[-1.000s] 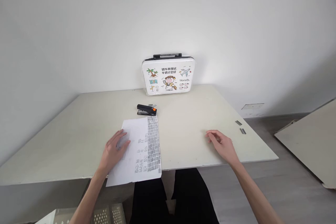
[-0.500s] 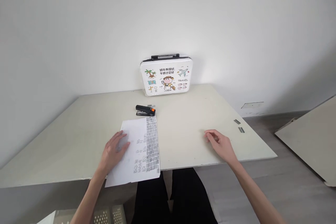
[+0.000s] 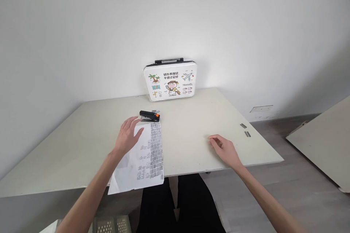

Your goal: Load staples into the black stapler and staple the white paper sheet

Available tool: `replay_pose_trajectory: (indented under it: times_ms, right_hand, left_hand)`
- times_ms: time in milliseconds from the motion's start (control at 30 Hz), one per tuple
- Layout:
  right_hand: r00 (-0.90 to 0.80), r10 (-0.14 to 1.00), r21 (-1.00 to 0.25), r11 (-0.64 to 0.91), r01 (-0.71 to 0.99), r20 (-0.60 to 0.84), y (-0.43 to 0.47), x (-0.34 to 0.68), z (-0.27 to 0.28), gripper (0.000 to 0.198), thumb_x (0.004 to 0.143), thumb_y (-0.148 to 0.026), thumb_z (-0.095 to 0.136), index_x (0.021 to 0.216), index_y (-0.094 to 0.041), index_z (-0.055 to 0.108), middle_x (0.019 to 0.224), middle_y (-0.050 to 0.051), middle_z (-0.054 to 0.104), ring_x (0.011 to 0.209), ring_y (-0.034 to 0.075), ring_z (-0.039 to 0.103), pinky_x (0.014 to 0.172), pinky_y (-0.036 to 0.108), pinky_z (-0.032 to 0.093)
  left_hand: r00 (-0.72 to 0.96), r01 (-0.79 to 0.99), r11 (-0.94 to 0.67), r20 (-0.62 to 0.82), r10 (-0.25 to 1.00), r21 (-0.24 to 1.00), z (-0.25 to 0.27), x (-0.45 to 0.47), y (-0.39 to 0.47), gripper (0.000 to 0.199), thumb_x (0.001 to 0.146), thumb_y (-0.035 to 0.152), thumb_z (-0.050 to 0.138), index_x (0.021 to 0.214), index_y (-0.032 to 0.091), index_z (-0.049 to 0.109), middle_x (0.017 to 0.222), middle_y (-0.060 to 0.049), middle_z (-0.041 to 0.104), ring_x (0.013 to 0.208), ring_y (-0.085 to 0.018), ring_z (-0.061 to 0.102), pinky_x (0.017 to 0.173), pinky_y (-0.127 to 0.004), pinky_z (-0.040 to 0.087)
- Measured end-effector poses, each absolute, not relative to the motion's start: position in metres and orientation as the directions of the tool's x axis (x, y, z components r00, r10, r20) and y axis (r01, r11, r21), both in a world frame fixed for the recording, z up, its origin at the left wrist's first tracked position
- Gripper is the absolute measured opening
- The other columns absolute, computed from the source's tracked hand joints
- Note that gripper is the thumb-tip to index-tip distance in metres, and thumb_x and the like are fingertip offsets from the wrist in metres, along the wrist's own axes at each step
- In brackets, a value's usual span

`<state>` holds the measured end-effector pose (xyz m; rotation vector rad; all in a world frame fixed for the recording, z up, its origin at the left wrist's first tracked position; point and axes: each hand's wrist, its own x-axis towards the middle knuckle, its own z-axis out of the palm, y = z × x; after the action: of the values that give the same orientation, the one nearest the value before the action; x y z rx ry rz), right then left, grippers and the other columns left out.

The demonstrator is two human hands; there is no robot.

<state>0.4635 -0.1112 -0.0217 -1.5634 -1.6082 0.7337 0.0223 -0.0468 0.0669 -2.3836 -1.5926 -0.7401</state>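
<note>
My left hand [image 3: 127,136] is over the upper left part of a printed paper sheet [image 3: 143,153]. Its fingers are spread and hold nothing; the fingertips reach the left end of a black stapler [image 3: 150,115] with an orange patch. Whether they touch the stapler I cannot tell. The paper lies at the table's front edge and juts past it, with dense grey print along its right side. On the right of the table rests my right hand [image 3: 224,150], its fingers loosely curled in with nothing visible in them.
A white cartoon-printed case [image 3: 171,83] with a black handle leans against the wall at the back of the table [image 3: 188,134]. Two staple strips [image 3: 247,134] lie at the right edge; more staples [image 3: 155,111] lie behind the stapler. Perforated baskets [image 3: 123,224] stand below on the left.
My left hand has moved forward and right, from the paper's left side to the stapler's left end. My right hand stays curled at the same spot. The view has shifted slightly.
</note>
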Motion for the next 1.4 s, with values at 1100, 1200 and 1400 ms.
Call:
replay_pose_trajectory:
  times_ms: [1100, 1200, 1400]
  right_hand:
    - [0.102, 0.989, -0.921, 0.063, 0.384, 0.11, -0.114, 0.456, -0.003, 0.047, 0.1, -0.064, 0.045, 0.102, -0.024, 0.069, 0.092, 0.007, 0.077, 0.077, 0.023, 0.07, 0.077, 0.034, 0.053]
    - [0.095, 0.989, -0.925, 0.069, 0.374, 0.112, -0.115, 0.456, 0.002, 0.052, 0.101, -0.066, 0.041, 0.099, -0.023, 0.07, 0.099, 0.009, 0.077, 0.088, 0.024, 0.07, 0.079, 0.033, 0.052]
    - [0.049, 0.984, -0.882, 0.129, 0.454, 0.169, -0.111, 0.456, -0.004, 0.053, 0.1, -0.068, 0.043, 0.094, -0.023, 0.07, 0.098, 0.009, 0.076, 0.084, 0.024, 0.066, 0.072, 0.032, 0.05]
  left_hand:
    - [0.633, 0.65, -0.707, 0.316, 0.707, 0.279, 0.055, 0.216, -0.087, 0.024, 0.106, 0.043, 0.049, 0.118, 0.024, 0.058, 0.111, -0.008, 0.066, 0.095, -0.026, 0.069, 0.079, -0.041, 0.055]
    - [0.616, 0.644, -0.698, 0.329, 0.716, 0.314, 0.038, 0.228, -0.091, 0.024, 0.105, 0.043, 0.05, 0.117, 0.024, 0.058, 0.11, -0.008, 0.066, 0.095, -0.027, 0.069, 0.08, -0.042, 0.056]
    - [0.512, 0.655, -0.611, 0.334, 0.791, 0.445, 0.024, 0.234, -0.093, 0.022, 0.103, 0.042, 0.057, 0.117, 0.026, 0.058, 0.111, -0.005, 0.069, 0.096, -0.025, 0.07, 0.081, -0.04, 0.057]
